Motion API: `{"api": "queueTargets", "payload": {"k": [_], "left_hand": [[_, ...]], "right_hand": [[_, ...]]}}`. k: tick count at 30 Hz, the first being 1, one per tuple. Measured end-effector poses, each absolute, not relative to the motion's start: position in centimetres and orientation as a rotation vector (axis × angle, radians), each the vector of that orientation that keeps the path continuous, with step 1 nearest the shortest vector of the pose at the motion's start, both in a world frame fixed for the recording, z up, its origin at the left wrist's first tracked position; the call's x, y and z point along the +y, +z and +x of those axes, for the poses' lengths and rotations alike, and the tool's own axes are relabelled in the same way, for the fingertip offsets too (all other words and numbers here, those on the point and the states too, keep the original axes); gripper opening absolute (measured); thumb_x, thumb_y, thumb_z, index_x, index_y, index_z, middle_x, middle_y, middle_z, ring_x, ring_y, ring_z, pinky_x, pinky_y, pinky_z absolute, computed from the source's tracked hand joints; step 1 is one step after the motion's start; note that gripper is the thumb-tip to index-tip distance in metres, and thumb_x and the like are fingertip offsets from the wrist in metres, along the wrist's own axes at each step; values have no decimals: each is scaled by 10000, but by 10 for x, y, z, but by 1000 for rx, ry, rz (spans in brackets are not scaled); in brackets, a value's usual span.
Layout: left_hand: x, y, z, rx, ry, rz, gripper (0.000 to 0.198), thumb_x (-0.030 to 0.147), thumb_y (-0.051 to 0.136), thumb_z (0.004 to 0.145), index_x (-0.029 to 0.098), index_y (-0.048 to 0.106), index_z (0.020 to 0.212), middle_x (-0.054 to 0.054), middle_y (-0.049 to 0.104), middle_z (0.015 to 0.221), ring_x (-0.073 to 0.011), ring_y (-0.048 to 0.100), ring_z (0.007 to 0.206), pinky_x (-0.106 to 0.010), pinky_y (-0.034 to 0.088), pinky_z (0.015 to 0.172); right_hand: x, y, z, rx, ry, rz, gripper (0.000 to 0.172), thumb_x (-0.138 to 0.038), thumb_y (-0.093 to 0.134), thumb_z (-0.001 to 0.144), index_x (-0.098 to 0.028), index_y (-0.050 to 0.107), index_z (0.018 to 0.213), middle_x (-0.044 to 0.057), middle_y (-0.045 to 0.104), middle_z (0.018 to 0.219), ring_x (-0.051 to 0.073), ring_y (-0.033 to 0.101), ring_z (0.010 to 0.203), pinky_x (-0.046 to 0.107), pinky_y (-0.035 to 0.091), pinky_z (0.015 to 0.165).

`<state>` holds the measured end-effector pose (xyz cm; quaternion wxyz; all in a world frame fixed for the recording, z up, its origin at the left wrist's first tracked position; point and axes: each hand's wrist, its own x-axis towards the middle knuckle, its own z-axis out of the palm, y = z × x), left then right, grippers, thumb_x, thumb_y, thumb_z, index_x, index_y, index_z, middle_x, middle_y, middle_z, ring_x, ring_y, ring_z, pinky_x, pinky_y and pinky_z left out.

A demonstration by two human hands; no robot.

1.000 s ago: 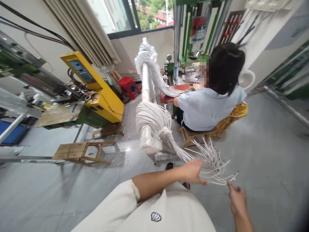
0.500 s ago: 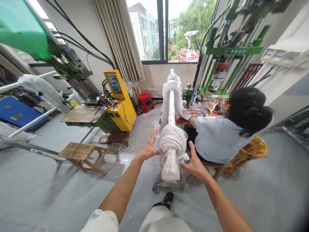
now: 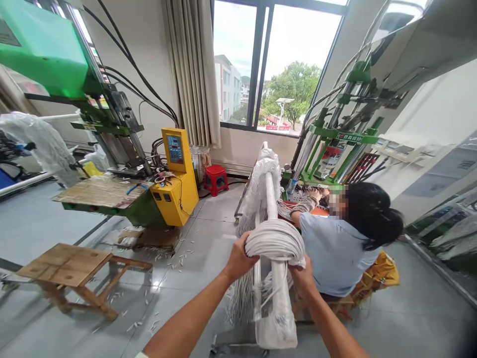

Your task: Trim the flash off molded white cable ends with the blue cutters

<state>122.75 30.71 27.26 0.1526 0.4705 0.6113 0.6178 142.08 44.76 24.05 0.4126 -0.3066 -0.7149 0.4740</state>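
A thick bundle of white cables [image 3: 276, 239] lies draped over the plastic-wrapped bar of a wheeled rack [image 3: 280, 293]. My left hand [image 3: 240, 259] is closed around the bundle's left side, thumb toward me. On its right side my right hand [image 3: 302, 274] grips it too, with the fingers partly hidden behind the cables. More cable strands [image 3: 240, 301] hang below the bar on the left. Farther along the bar, clear plastic sheeting [image 3: 257, 186] covers other hanging cables.
A co-worker in a light blue shirt [image 3: 331, 253] sits close on the right at a green press machine [image 3: 341, 136]. On the left stand a wooden stool [image 3: 65, 263], a yellow control cabinet [image 3: 177, 194] and another press table [image 3: 100, 191]. A red stool [image 3: 216, 180] is near the window wall.
Both hands, apart from the cable bundle before, have closed on its two sides. The bundle now looks lifted and spread across the bar. My view has come closer and tilted up.
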Motion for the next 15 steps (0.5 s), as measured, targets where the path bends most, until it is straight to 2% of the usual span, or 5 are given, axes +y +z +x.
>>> {"api": "queueTargets", "payload": {"k": [4,6,9,11,15], "left_hand": [[349,303,1177,1885,1879,1363,556,115,709,694,180,638,1241,-63,754,1121,-235,680,1008,-331,544,921],[377,322,1152,1955,1905,1346,549,137,720,701,179,640,1242,-63,756,1111,-231,679,990,-327,539,921],[418,333,1121,1992,1876,1229,599,164,732,737,191,609,1323,-81,746,1188,-244,674,1061,-353,509,1010],[440,323,1110,1975,1809,1145,587,191,740,763,184,603,1333,-90,755,1171,-252,677,1078,-378,505,1036],[456,269,1124,1813,1638,1104,463,257,848,706,142,697,1129,-106,790,989,-274,723,969,-419,569,961]], "right_hand": [[491,274,1384,-1727,1126,-766,420,-436,817,763,-144,699,1040,70,741,934,212,632,817,342,531,757],[520,291,1358,-1701,1121,-761,433,-435,827,795,-140,677,1075,62,721,975,182,629,823,335,538,775],[561,302,1318,-1670,1155,-801,404,-420,781,892,-144,652,1157,63,699,1070,173,653,890,354,567,828],[577,294,1299,-1673,1213,-840,384,-429,728,952,-147,646,1199,70,695,1108,182,668,933,380,582,861],[569,244,1305,-1696,1359,-938,435,-452,717,958,-144,641,1257,102,701,1194,225,690,1066,454,579,972]]}}
